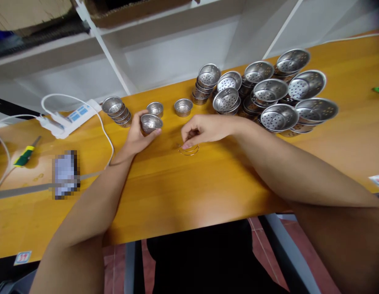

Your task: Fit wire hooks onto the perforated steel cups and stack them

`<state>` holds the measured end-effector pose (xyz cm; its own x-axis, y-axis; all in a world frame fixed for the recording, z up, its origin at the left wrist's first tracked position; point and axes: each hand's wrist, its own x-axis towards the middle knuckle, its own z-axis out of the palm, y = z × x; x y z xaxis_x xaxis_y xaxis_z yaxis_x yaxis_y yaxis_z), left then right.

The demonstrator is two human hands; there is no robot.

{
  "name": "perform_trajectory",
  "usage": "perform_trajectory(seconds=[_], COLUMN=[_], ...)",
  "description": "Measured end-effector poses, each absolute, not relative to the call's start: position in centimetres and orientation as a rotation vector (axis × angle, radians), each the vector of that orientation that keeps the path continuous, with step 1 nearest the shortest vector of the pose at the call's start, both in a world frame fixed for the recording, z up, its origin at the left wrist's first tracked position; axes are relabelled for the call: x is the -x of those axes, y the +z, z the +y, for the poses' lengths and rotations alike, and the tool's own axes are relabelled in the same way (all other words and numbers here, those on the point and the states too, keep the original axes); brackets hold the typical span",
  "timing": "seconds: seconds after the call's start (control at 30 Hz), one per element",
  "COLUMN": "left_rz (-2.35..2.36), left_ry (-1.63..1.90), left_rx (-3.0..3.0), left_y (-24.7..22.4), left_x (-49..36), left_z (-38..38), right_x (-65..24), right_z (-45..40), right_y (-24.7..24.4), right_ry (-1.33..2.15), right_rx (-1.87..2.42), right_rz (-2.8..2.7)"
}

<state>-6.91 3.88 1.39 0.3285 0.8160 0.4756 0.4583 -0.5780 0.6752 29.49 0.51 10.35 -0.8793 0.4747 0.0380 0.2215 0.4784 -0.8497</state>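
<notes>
My left hand [139, 134] is closed around a small perforated metal cup [151, 123], thumb at the near side and fingers along the far left. Just behind it stands another small cup [155, 109], and to the right of that a third cup [183, 107], both upright on the table. With thumb and fingertips pinched, my right hand [199, 131] grips a thin wire ring [189, 152] low over the tabletop. The ring looks like more than one loop of wire; its upper part is hidden by the fingers.
Stacked perforated cups [269, 94] crowd the back right; a short stack [116, 110] stands back left. A white power strip [76, 116] with cables, a green-yellow screwdriver [25, 156] and a blurred-out object [65, 174] lie left. Shelving borders the wooden table [189, 196] behind.
</notes>
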Motion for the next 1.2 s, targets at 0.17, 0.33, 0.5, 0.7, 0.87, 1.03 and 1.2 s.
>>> perform_trajectory(seconds=[0.17,0.33,0.5,0.7,0.87,1.03,1.2], left_rz=[1.285,1.439,1.516,1.463,1.419,1.566,1.464], left_ry=[1.107,1.188,1.233,1.200,0.923,0.619,0.757], left_rx=[-2.152,-2.147,-2.110,-2.210,-2.377,-2.476,-2.528], left_y=[0.2,-1.7,-2.7,-2.1,0.3,2.2,1.9], left_x=[8.6,9.2,9.7,9.4,7.4,6.1,6.3], left_z=[5.4,7.1,8.2,7.8,5.8,4.0,4.3], right_x=[-29.5,-29.1,-27.9,-26.6,-26.9,-26.8,-26.8], right_z=[0.7,0.8,1.4,2.5,3.0,3.0,3.1], right_y=[9.1,8.5,6.4,2.4,1.8,2.6,3.8], right_ry=[1.290,1.286,0.711,0.475,0.331,0.282,0.300], right_rx=[0.796,0.805,0.984,0.980,1.196,1.589,1.620], right_rz=[-2.648,-2.605,-2.360,-2.301,-2.218,-2.179,-2.236])
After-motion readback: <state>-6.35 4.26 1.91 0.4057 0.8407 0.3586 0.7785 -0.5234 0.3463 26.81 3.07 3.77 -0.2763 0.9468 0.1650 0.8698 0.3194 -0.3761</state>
